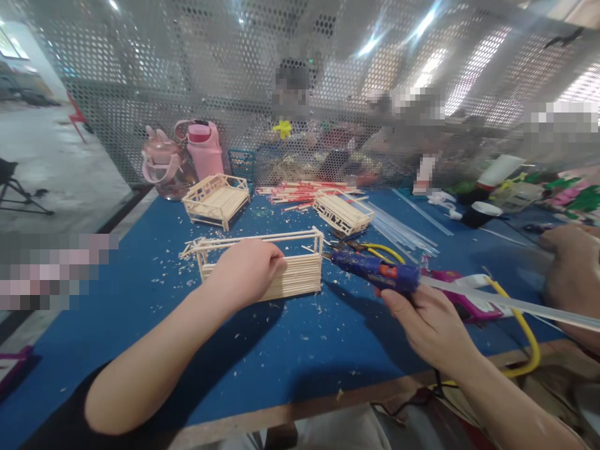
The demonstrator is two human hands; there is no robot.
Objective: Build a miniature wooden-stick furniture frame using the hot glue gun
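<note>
My left hand (246, 269) is closed on a small frame of thin wooden sticks (300, 278), pinching its slatted side at the upper edge. The frame stands on the blue table with an open rail along its top; my hand hides its left part. In my right hand (429, 319) is a blue hot glue gun (370, 269), with a long translucent glue stick (506, 302) running out of its back. Its nozzle points left, close to the frame's right corner post; whether they touch I cannot tell. Behind the gun lie yellow-handled pliers (382, 250).
A stick-built bench (220, 203) and a smaller slatted piece (344, 212) stand behind. Red-and-white sticks (304, 192), clear glue sticks (398, 228), a pink bottle (205, 150) and a magenta tool (462, 300) are around. Another person's hand (572, 269) is at right.
</note>
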